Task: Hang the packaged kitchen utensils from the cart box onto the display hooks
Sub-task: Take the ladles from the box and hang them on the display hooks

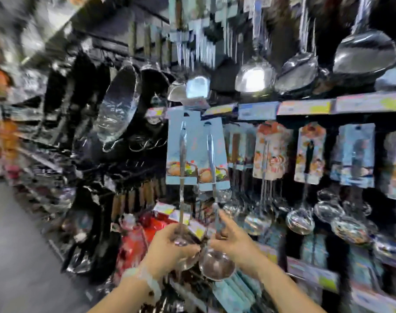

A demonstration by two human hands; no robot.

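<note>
Closest to the camera are the person's two forearms coming up from the bottom edge, with a pale bracelet (145, 279) on the left wrist. The left hand (167, 247) has its grip closed around the lower stem of one packaged ladle (182, 177), right down by the bowl. The right hand (233, 242) has its grip pinched on the stem of a second packaged ladle (211, 168), whose shiny bowl hangs just below and between both hands. Both ladles stand upright, side by side, blue backing cards nearly touching at the top, up in front of the display.

Just behind the hands there's some red packaged stuff (147, 227) and a shelf edge with yellow price tags (167, 210). Everything is pretty blurry, so no details on those.

Further back to the right, a row of hanging ladles (301, 220) on similar cards fills the hooks, bowls dangling low. To the left, wooden-handled utensils (133, 197) hang in a bunch, and some bare wire hooks (145, 143) stick out near the left card.

Above that runs a shelf rail with price labels (305, 107), and higher up bigger steel ladles (253, 75) and skimmers hang down. Off to the left, black pans (120, 105) wrapped in plastic sit tilted on the rack.
</note>
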